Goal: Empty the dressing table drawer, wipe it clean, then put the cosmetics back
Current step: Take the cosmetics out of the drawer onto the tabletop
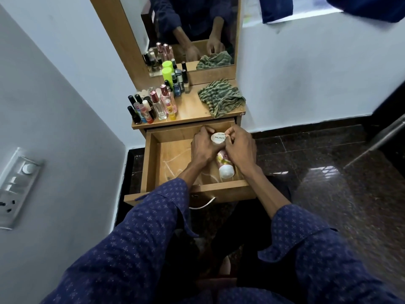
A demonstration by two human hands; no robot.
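The wooden drawer (151, 159) of the dressing table stands pulled open. Both hands are inside it at the back right. My left hand (202, 148) and my right hand (240, 144) together hold a round white jar (218, 138) with a printed lid, fingers curled around its sides. Below the jar a white and pink tube (224, 165) lies on the drawer floor along the right wall. The left half of the drawer floor shows bare wood with pale streaks.
On the tabletop (188, 108) stand several nail polish and perfume bottles (151, 106) at the left, and a crumpled green striped cloth (221, 98) at the right. A mirror (190, 29) rises behind. A switchboard (17, 187) is on the left wall.
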